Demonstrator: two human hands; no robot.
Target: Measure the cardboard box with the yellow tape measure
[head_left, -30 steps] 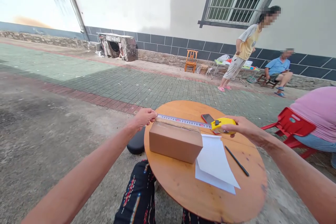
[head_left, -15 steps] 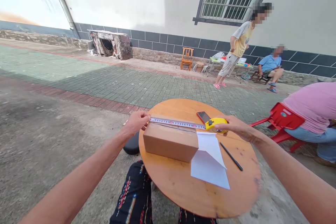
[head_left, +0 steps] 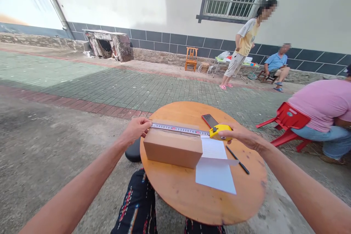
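Observation:
A brown cardboard box (head_left: 172, 148) lies on a round wooden table (head_left: 197, 197). A measuring tape blade (head_left: 179, 129) is stretched along the box's far top edge. My left hand (head_left: 138, 127) pinches the blade's end at the box's left corner. My right hand (head_left: 238, 134) grips the yellow tape measure case (head_left: 220, 132) just past the box's right end. White paper (head_left: 215, 166) lies to the right of the box, partly folded, with a black pen (head_left: 237, 159) beside it. A phone (head_left: 210, 120) rests behind the tape case.
A person in a pink top sits on a red plastic chair (head_left: 287, 119) at the right. Farther off, one person stands and another sits near a low table and a small wooden chair (head_left: 191, 59). A dark stool (head_left: 134, 151) stands left of the table. My patterned trousers (head_left: 137, 204) show below.
The view has shifted, so everything sits slightly further left. The paper's upper sheet has folded down flatter. Both hands keep the tape stretched over the box.

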